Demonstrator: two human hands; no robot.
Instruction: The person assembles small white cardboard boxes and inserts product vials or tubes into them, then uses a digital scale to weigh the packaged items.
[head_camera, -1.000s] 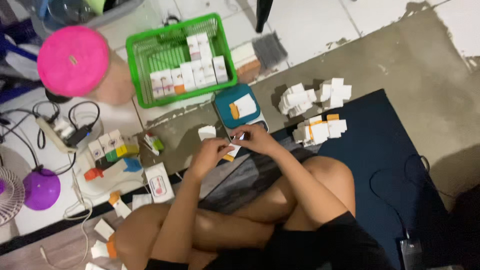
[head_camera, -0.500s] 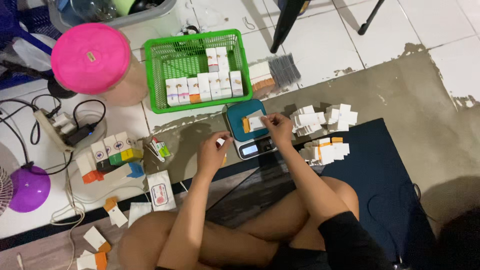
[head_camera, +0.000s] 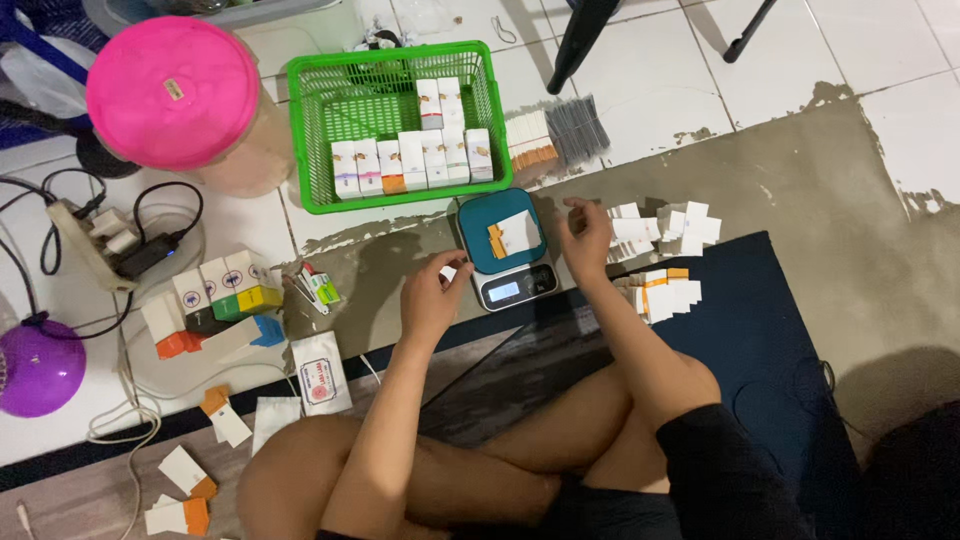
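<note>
Two hands flanking a small teal scale (head_camera: 503, 250), flat white-and-orange box (head_camera: 512, 233) lying on its pan, green basket (head_camera: 300, 120) of upright boxes just behind, white box pile (head_camera: 660, 235) to its right, left hand (head_camera: 432, 296) curled, pinching something small, right hand (head_camera: 586, 236) loosely curled, touching the pile.

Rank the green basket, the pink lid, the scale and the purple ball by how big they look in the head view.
1. Green basket
2. Pink lid
3. Scale
4. Purple ball, though the picture's edge cuts it off, so its place against the scale is unsure.
</note>
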